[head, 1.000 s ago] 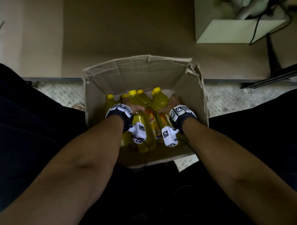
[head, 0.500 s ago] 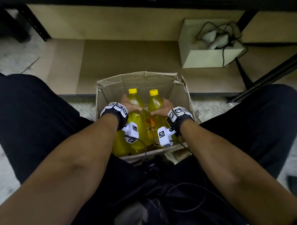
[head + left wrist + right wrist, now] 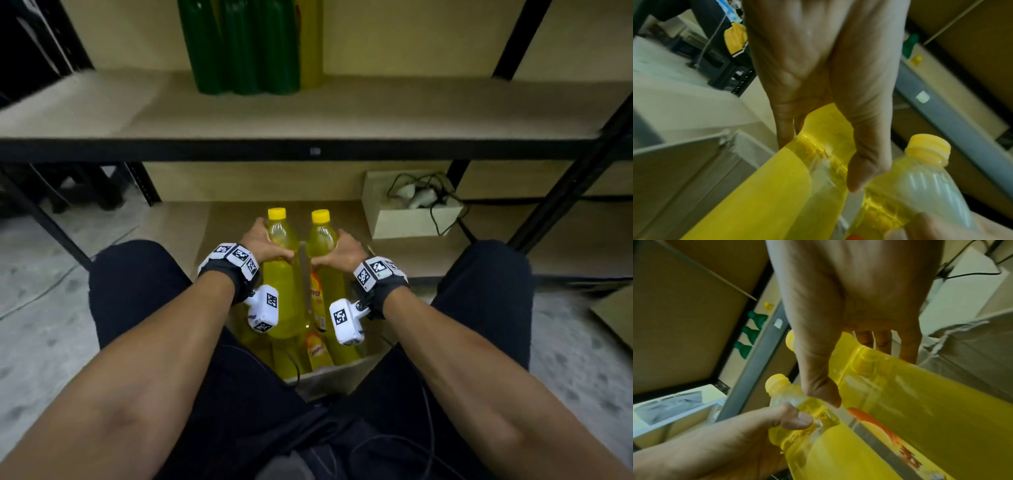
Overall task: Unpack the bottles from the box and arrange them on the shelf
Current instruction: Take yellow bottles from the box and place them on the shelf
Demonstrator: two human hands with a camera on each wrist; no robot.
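My left hand point(image 3: 265, 241) grips the neck of a yellow-capped yellow bottle point(image 3: 281, 236), and my right hand point(image 3: 342, 246) grips a second yellow bottle point(image 3: 320, 236) beside it. Both bottles stand upright, side by side, lifted above the cardboard box point(image 3: 342, 373) between my knees. More yellow bottles point(image 3: 318, 349) remain in the box. In the left wrist view the left hand point(image 3: 828, 81) wraps its bottle point(image 3: 824, 146). In the right wrist view the right hand point(image 3: 849, 305) wraps the other bottle point(image 3: 900, 386). The shelf board point(image 3: 376, 113) is above and ahead.
Three green bottles point(image 3: 239, 44) and one yellow bottle point(image 3: 310, 44) stand at the back of the shelf. A white box with cables point(image 3: 411, 219) sits on the lower board at the right. Black shelf posts point(image 3: 561, 192) flank the bay. My legs lie either side of the box.
Both hands have lifted their bottles up out of the box. The head view has tilted up, bringing the shelf with its green bottles into sight.
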